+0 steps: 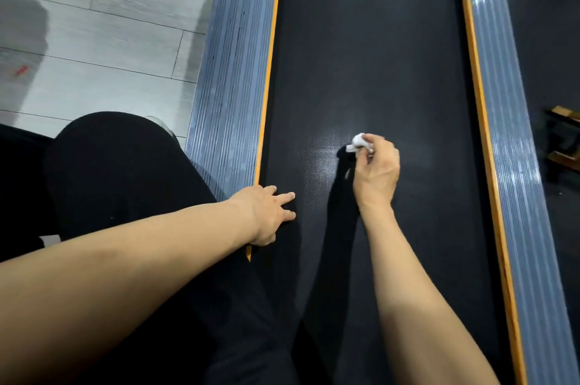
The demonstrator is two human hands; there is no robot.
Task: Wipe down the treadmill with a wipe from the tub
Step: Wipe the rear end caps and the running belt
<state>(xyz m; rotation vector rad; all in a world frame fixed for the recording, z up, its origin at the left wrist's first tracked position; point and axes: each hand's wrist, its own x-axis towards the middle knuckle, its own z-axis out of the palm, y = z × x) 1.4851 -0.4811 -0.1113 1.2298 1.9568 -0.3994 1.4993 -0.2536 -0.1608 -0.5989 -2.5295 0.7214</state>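
From the head camera, our right hand [376,169] pinches a crumpled white wipe [357,143] against the black textured treadmill belt [370,48], mid-width, the belt's long axis running away ahead. Our left hand [266,212], fingers straight and spread, braces at the belt's orange-edged left side.

My left hand [266,215] lies flat, palm down, its fingers [287,196] straight and spread a little, the bare forearm reaching in from the lower left. My right hand [376,171] is stretched further forward on a bare, nearly straight arm, wrist bent down, its fingers [370,146] curled tight and pinching a small crumpled white wipe [356,143] at their tips.
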